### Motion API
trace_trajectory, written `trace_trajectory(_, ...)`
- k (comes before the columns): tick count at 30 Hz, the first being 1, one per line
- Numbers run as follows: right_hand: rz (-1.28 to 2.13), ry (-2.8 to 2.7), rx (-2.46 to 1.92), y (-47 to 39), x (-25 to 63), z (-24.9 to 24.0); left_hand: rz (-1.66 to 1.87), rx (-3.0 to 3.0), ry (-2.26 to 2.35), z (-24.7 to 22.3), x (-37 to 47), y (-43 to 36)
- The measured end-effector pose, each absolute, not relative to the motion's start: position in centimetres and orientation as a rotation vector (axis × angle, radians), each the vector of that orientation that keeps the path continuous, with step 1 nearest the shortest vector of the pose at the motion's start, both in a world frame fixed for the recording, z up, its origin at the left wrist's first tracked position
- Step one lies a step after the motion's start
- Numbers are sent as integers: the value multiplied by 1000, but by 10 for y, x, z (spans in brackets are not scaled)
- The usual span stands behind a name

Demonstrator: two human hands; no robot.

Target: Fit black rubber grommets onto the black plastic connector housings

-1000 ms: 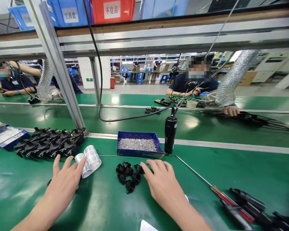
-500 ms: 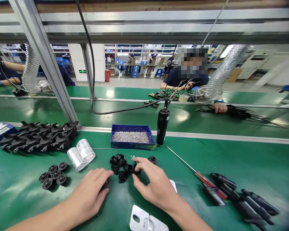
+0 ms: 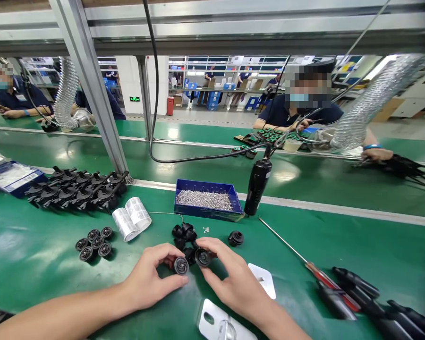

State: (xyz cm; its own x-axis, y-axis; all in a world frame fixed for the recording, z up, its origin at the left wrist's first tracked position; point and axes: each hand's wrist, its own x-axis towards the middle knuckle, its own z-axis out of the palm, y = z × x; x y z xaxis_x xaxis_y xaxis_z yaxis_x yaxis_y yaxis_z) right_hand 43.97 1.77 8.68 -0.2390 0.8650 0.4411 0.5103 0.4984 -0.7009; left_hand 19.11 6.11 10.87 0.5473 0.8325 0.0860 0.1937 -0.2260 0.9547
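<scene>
The left hand [image 3: 150, 281] holds a small round black cap [image 3: 181, 265] between thumb and fingers, with its ribbed face turned up. The right hand [image 3: 233, 278] pinches a second black part [image 3: 202, 257] with its fingertips, right next to the cap. The two parts sit side by side, just above the green mat [image 3: 38, 264]. I cannot tell if they touch.

Behind the hands lies a little pile of black parts [image 3: 183, 233]. A few tiny silver balls [image 3: 206, 230] lie on the mat just right of the pile. One more black part [image 3: 235, 238] sits alone, near the right hand.

A blue tray [image 3: 208, 205] full of silver balls stands farther back. A black power tool [image 3: 257, 186] hangs on a cable just to the right of the tray. Two rolls of clear stickers [image 3: 131, 218] lie to the left of the pile. A group of five round black caps [image 3: 94, 238] sits well to the left. Behind them is a big bunch of black pieces [image 3: 80, 191].

A red screwdriver [image 3: 310, 264] lies to the right, and dark plastic sticks [image 3: 371, 302] lie beside it. A white plate [image 3: 264, 279] and a shiny metal plate [image 3: 216, 323] lie close to the right wrist.

Across the belt, another person [image 3: 306, 111] works at the far table
</scene>
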Motion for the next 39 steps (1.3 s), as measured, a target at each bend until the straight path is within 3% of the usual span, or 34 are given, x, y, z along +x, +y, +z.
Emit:
trace_trajectory(9,352,-1991,-985,17,433,87,870,1783,737,97,192,61)
trace_trajectory(17,453,-1971,-937,16,430,90,845,1771,746,101,193,62)
trace_trajectory(39,332,-2001,-842,16,431,92,901,1761,758,96,191,60)
